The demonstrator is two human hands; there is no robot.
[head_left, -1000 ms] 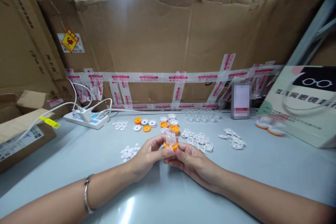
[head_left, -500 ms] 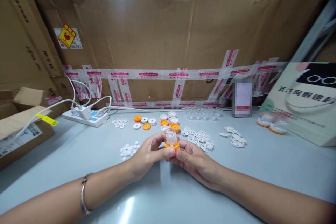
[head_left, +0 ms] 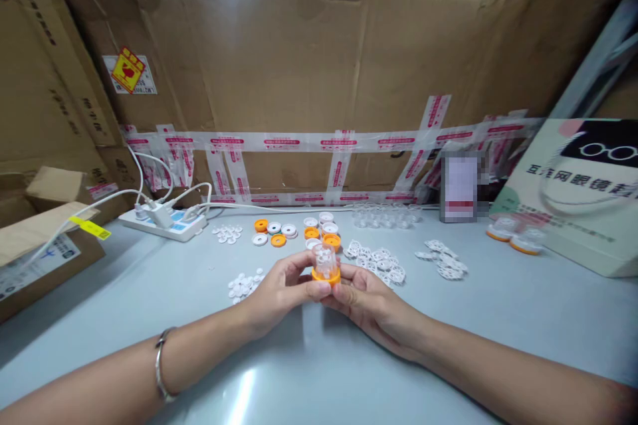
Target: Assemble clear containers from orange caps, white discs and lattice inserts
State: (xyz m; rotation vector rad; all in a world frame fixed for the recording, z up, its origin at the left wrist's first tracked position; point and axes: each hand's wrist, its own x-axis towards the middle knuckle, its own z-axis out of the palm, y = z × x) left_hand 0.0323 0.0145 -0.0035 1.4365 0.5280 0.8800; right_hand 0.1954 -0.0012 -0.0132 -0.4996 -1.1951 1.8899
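Between both hands is a small clear plastic cup-shaped piece on an orange ring base [head_left: 326, 267], held upright above the table. My left hand [head_left: 286, 285] grips its left side, thumb at the front of the orange base. From the right, my right hand [head_left: 371, 305] pinches the same base with thumb and fingers. Just behind the piece stand orange and white rings [head_left: 331, 241]. White lattice discs [head_left: 381, 264] lie behind my right hand, and small white round parts [head_left: 243, 285] lie beside my left hand.
Clear cups [head_left: 386, 216] stand in rows at the back. Two orange-based clear pieces [head_left: 527, 240] sit at right near a printed bag [head_left: 573, 212]. More lattice discs [head_left: 443, 259] lie at right. A power strip [head_left: 169, 220] and open carton [head_left: 50, 259] are at left; a large cardboard box [head_left: 279, 66] walls the back.
Almost nothing differs. Both hands keep hold of the clear and orange piece in the same spot, with only a very slight shift of the view.
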